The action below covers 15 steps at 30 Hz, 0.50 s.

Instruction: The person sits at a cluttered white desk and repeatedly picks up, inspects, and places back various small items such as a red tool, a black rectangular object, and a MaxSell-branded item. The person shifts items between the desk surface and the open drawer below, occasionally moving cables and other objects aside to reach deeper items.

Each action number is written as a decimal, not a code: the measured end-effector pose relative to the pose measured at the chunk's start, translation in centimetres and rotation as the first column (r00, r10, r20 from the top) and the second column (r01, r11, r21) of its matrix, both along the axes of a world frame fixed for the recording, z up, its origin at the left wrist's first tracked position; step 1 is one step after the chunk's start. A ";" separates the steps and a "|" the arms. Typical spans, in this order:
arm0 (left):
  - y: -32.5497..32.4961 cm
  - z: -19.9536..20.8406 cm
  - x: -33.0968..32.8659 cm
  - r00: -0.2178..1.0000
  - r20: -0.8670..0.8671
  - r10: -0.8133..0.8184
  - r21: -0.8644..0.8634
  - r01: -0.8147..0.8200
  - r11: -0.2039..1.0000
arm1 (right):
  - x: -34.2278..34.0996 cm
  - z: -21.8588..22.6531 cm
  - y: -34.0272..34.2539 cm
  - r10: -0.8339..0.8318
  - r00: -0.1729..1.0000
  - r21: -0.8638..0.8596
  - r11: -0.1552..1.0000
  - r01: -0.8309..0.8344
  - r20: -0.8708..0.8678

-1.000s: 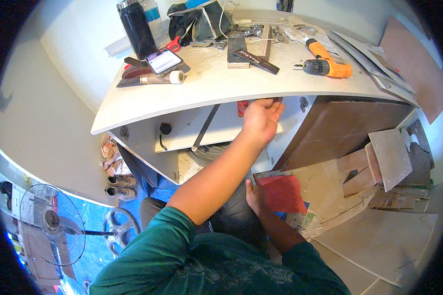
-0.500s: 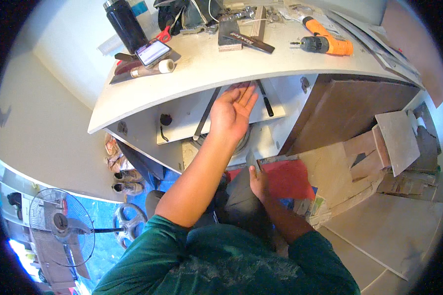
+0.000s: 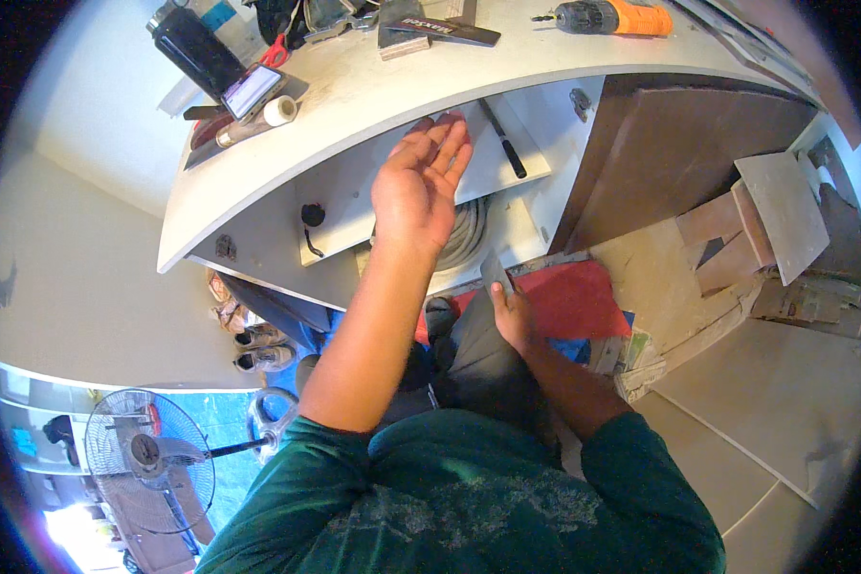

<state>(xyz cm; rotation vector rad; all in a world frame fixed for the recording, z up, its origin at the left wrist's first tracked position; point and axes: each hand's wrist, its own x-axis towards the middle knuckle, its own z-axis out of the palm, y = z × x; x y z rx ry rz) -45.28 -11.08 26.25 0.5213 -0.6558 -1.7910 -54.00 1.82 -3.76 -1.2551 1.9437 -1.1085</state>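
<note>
My left hand (image 3: 414, 196) reaches up before the open white cabinet (image 3: 306, 258), palm up and fingers stretched out, holding nothing. Its fingertips lie just below the cabinet's top edge, over the shelf (image 3: 340, 225). Lower down, near my knee, my right hand (image 3: 513, 316) is closed on a thin, flat grey blade-like piece (image 3: 493, 272); its exact kind is unclear. On the shelf are a black rod (image 3: 503, 139) to the right of my left hand and a small black round thing with a tail (image 3: 313, 216). A coiled grey hose or cable (image 3: 466, 237) lies beneath the shelf.
On the cabinet top are an orange drill (image 3: 612, 17), a phone (image 3: 251, 91), a black bottle (image 3: 196, 46) and red scissors (image 3: 275, 52). A brown panel (image 3: 679, 163) closes the right side. A red sheet (image 3: 574, 297) covers floor near my knee. Left stands a fan (image 3: 148, 457).
The whole view has shifted, moving the cabinet top upward in it. My left hand is slightly further left against the shelf and now hides a second black rod. My right hand keeps its grip.
</note>
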 end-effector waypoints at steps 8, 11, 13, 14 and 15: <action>-5.5 -1.2 -1.2 0.555 0.816 0.160 -0.450 0.438 0.778 | -0.1 1.7 0.0 0.047 0.995 0.067 0.996 -0.053 0.090; -4.1 -0.3 -1.3 0.435 0.873 0.219 -0.351 0.250 0.902 | -0.8 0.1 0.0 0.005 0.994 0.013 1.000 -0.006 0.107; -5.3 -3.0 -0.1 0.595 0.744 0.304 -0.476 0.153 0.866 | 0.1 -0.1 0.0 -0.042 0.997 0.039 0.998 0.040 0.057; -4.9 -3.4 -0.3 0.646 0.679 0.348 -0.516 0.084 0.852 | 0.2 -0.6 0.4 -0.044 0.998 0.025 0.999 0.043 0.048; -4.6 -3.7 -0.4 0.690 0.609 0.391 -0.550 0.012 0.835 | 0.2 -1.1 0.6 -0.046 0.998 0.010 0.999 0.046 0.038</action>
